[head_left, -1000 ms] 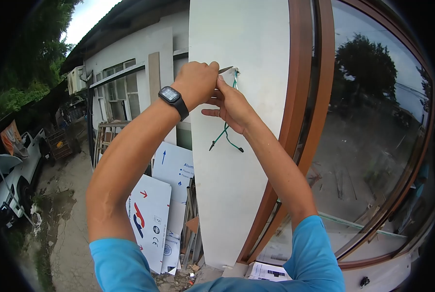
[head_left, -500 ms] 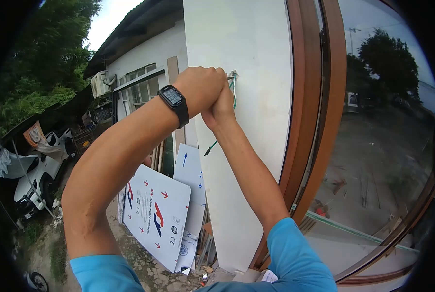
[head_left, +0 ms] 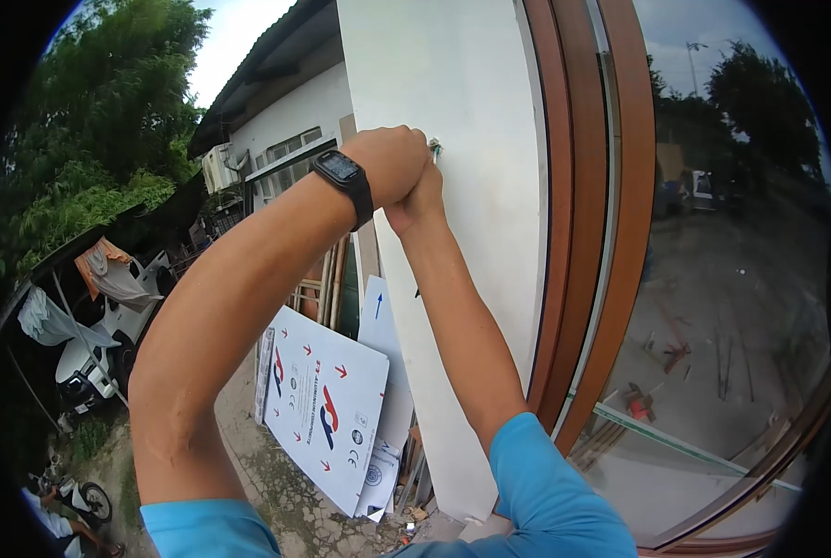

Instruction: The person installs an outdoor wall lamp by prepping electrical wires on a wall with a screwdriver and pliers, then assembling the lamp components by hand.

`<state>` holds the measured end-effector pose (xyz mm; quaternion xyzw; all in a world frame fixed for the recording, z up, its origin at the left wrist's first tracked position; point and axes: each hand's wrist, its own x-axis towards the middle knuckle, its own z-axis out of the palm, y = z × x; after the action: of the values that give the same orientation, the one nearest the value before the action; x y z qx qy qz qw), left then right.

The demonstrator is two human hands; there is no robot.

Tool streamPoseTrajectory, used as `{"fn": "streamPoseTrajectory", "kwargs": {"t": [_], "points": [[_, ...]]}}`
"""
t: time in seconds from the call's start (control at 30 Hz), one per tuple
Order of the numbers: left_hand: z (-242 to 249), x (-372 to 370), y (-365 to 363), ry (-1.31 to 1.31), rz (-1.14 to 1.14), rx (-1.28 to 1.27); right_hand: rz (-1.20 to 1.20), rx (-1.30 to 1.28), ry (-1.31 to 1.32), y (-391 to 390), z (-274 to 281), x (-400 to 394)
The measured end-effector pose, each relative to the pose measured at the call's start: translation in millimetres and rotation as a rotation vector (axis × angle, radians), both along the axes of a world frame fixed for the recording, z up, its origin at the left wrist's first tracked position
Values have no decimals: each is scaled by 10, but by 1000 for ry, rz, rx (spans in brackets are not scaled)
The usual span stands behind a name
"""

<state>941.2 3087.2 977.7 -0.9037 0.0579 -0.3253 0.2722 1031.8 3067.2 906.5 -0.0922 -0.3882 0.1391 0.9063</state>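
My left hand (head_left: 392, 160) and right hand (head_left: 419, 197) press together before the white panel (head_left: 490, 112), clamped on what I cannot tell; gentle, steady force should spare its wires (head_left: 435, 151)

Panel (head_left: 490, 205) left of glass (head_left: 741, 260) | boards (head_left: 327, 409) left of panel (low down)

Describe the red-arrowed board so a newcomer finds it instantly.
Find the tall white panel near the centre. Low to its left is a broad white board, tilted. It bears several red arrows, while the board behind shows a blue one.
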Motion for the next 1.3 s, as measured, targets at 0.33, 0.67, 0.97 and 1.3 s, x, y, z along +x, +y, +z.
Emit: {"fn": "streamPoseTrajectory", "kwargs": {"t": [0.33, 0.67, 0.97, 1.3], "points": [[71, 2, -42, -21, 52, 26, -71, -52, -71, 54, 121, 195], [204, -154, -165, 252, 115, -241, -152, -373, -55, -284, 61, -133], [-35, -117, 126, 120, 25, -335, 19, -407, -172, -323, -96, -160], [228, -540, 294, 143, 28, -297, -1281, -507, -419, -480, -453, -80]]}}
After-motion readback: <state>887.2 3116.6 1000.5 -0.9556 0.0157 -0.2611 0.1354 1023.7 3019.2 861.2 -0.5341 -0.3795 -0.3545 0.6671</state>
